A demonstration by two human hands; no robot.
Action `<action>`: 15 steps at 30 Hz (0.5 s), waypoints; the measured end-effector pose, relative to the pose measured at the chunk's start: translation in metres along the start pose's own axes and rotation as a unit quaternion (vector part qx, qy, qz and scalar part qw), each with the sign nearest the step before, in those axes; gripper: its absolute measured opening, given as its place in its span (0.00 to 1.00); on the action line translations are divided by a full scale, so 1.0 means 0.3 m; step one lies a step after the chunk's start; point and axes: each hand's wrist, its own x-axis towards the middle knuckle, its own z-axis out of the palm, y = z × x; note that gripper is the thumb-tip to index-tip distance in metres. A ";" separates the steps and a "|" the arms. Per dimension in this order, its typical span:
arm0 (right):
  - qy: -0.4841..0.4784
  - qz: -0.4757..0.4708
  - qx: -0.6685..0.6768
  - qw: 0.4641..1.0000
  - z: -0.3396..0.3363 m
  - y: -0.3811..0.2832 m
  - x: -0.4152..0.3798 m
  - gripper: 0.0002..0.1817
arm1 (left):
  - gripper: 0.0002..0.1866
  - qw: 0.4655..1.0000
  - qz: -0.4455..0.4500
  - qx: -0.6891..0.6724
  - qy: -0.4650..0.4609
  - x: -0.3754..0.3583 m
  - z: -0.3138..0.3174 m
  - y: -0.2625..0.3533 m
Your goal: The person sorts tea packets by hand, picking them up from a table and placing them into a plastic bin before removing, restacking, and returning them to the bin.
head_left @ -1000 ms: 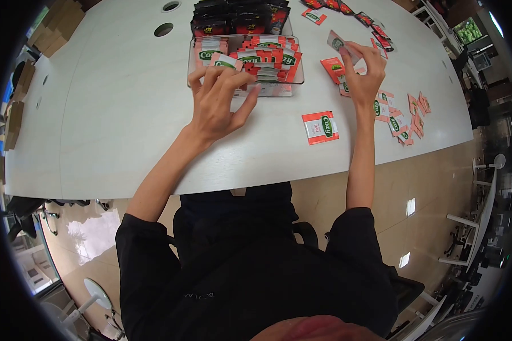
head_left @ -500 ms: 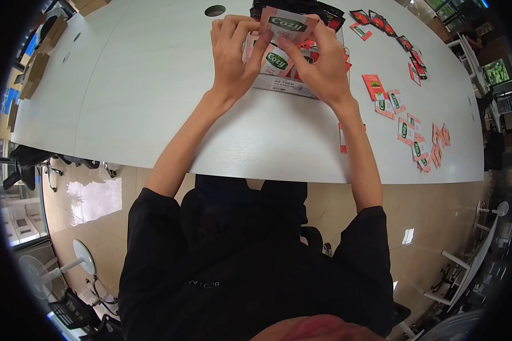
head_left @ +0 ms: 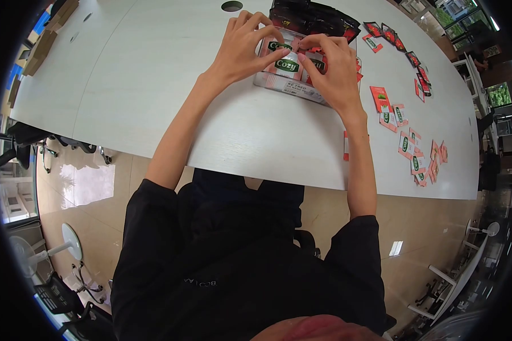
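A light box [head_left: 293, 88] with a printed label stands near the table's far edge, holding pink and white Cozy sachets [head_left: 286, 66] at its front and black packets [head_left: 313, 18] at its back. My left hand [head_left: 247, 45] is over the box's left side, thumb and fingers curved around the top of a Cozy sachet. From the right, my right hand [head_left: 331, 65] reaches over the box, its thumb and fingertips at the same sachet's right edge. Both hands have their fingertips on or just at the sachets; the exact contact is hard to see.
Loose Cozy sachets [head_left: 417, 163] and a red packet [head_left: 380, 99] lie on the right of the white table [head_left: 256, 139]. Black and red packets [head_left: 412, 59] form a curved row farther back. One sachet [head_left: 346, 146] lies beside my right forearm. Cardboard boxes [head_left: 38, 52] stand at far left.
The Cozy sachet that both hands held up above the box is now down among the other sachets in it. My hands are lower and farther apart. The view has shifted slightly.
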 end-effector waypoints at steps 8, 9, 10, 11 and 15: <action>0.050 -0.004 -0.033 0.998 -0.014 -0.022 -0.005 0.11 | 0.19 0.997 -0.024 0.014 -0.067 -0.011 0.000 0.059; 0.083 -0.015 -0.038 0.996 -0.018 -0.018 -0.005 0.11 | 0.20 0.996 -0.042 0.019 -0.078 -0.013 0.004 0.061; 0.083 -0.014 -0.038 0.996 -0.023 -0.012 -0.006 0.11 | 0.20 0.996 -0.042 0.018 -0.078 -0.016 0.008 0.058; 0.117 -0.032 -0.068 0.990 -0.028 -0.002 -0.007 0.11 | 0.19 0.995 -0.049 -0.001 -0.087 -0.020 0.013 0.052; 0.213 -0.083 -0.124 0.966 -0.054 0.029 -0.002 0.10 | 0.16 0.994 -0.063 -0.038 -0.079 -0.011 -0.015 0.073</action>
